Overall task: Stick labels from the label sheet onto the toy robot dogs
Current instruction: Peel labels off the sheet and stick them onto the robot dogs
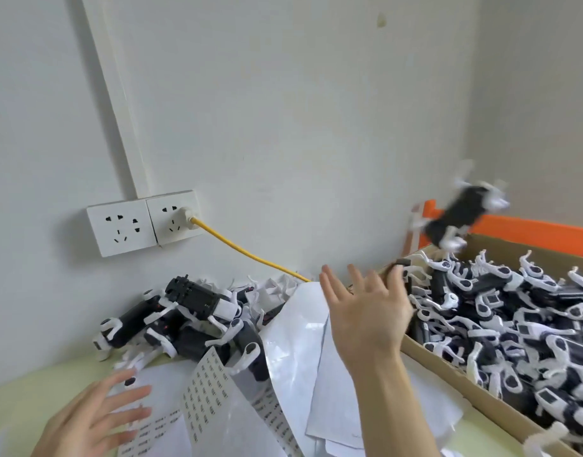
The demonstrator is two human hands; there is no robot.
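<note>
Left hand, fingers spread, hovering over label sheet; right hand splaying empty beneath airborne toy robot dog, risking overshooting the cardboard box and breaking legs.

Person, two bare hands: left hand, right hand. Right forearm bare to the frame edge. Nothing worn on fingers or wrists; short nails.

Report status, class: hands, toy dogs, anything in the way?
Both hands open: left over label sheet, right raised. One toy dog airborne above cardboard box. Loose papers clutter the table.
</note>
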